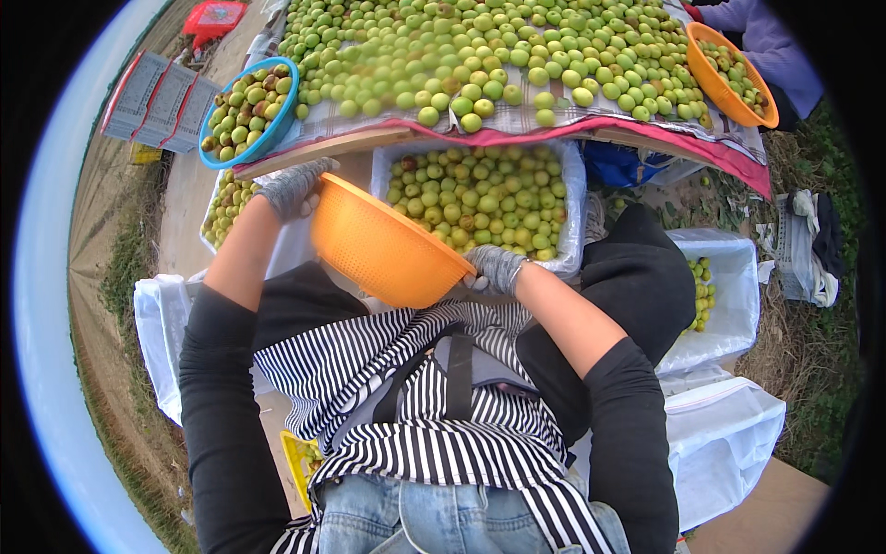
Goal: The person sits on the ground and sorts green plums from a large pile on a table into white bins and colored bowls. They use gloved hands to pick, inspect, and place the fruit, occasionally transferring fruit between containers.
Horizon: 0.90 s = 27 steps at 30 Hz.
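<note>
I hold an orange perforated plastic basket (pixel 384 246) between both hands, tilted, with its outer side towards me. My left hand (pixel 294 190), in a grey knit glove, grips the rim at the upper left. At the lower right my right hand (pixel 495 269), gloved alike, is closed on the other end of the rim. The basket's inside is hidden from me. Just beyond it stands a crate lined with clear plastic (pixel 573 228), filled with small green fruits (pixel 484 197) that look like jujubes; the basket covers its near left corner.
Green fruits (pixel 588 41) spread over a cloth-covered table (pixel 526 128). A blue basket (pixel 294 104) and another orange basket (pixel 768 114) of fruits rest at its ends. Lined crates (pixel 747 291) flank me. A person in a purple sleeve (pixel 782 55) is at the far right.
</note>
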Available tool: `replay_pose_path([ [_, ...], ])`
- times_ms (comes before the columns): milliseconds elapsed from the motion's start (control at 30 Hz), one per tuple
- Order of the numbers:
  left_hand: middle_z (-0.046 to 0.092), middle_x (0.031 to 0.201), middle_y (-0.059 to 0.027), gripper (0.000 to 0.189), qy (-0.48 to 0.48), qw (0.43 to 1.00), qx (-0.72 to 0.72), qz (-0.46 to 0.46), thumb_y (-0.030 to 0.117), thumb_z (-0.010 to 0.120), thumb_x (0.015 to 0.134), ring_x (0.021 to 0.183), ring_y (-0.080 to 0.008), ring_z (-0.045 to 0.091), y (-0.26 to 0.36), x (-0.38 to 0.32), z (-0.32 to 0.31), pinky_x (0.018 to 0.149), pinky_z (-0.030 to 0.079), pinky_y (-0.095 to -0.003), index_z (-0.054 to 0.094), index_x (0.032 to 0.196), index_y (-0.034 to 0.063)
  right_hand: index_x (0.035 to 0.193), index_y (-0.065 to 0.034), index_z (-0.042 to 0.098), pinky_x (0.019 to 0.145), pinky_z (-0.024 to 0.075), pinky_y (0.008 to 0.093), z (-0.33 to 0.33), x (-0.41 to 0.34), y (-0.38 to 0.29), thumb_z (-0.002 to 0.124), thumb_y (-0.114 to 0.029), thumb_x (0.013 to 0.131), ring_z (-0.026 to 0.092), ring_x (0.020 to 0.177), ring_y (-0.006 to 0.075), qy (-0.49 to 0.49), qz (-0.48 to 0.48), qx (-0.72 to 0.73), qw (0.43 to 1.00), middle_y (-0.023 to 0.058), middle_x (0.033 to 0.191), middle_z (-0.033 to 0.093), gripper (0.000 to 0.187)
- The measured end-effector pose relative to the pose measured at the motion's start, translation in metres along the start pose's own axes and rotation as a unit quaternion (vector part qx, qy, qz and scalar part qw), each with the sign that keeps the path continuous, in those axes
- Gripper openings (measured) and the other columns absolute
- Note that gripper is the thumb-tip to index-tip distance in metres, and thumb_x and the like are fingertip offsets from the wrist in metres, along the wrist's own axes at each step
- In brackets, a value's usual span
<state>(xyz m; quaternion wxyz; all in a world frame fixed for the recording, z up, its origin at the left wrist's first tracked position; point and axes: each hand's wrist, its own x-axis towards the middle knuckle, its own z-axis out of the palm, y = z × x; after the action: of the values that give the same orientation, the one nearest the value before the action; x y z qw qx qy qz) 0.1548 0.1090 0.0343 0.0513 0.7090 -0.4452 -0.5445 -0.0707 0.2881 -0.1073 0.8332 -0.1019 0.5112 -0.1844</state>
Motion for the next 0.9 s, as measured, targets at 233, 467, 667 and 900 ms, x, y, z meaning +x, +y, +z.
replay_pose_path([
  [233,0.061,0.087,-0.0059,0.03,-0.078,0.997,0.012,-0.018,0.026,0.062,0.077,0.077,-0.0156,0.058,-0.037,-0.031,-0.048,0.071,0.047,-0.0275,0.058,0.097,0.0053,0.102,0.0056,0.051,0.033,0.0379,0.0208,0.026,-0.003,0.012,0.053,-0.011,0.084,0.046,0.039,0.0103,0.019,-0.14,-0.04,0.989,0.0077,0.06,0.053,0.025],
  [467,0.06,0.088,-0.0072,0.023,-0.018,0.997,0.065,-0.038,0.017,0.058,0.074,0.081,-0.0158,0.055,-0.1,-0.003,-0.114,0.074,0.046,-0.0281,0.059,0.091,0.002,0.127,-0.004,0.041,0.074,0.0496,0.0339,-0.011,0.022,-0.001,0.058,-0.024,0.082,0.062,0.081,0.0235,0.285,-0.286,-0.329,0.854,0.017,0.089,0.061,0.052],
  [667,0.059,0.084,-0.0134,0.02,0.012,0.984,0.171,0.056,0.018,0.059,0.077,0.08,-0.0196,0.055,-0.138,0.052,-0.135,0.064,0.045,-0.0259,0.056,0.087,0.001,0.133,-0.0076,0.032,0.098,0.0346,0.0401,-0.035,0.035,0.001,0.062,-0.032,0.077,0.037,0.121,0.034,0.431,-0.145,-0.569,0.685,0.0227,0.136,0.03,0.068],
  [900,0.056,0.079,-0.0256,0.028,0.088,0.967,-0.239,0.01,0.021,0.055,0.082,0.052,-0.0217,0.057,-0.15,0.135,-0.1,0.045,0.051,-0.0206,0.052,0.093,-0.0044,0.139,-0.0071,0.014,0.101,0.0316,0.0409,-0.023,0.062,-0.015,0.07,-0.036,0.07,0.032,0.125,0.0361,0.45,-0.123,-0.513,0.721,0.0255,0.139,0.021,0.093],
])
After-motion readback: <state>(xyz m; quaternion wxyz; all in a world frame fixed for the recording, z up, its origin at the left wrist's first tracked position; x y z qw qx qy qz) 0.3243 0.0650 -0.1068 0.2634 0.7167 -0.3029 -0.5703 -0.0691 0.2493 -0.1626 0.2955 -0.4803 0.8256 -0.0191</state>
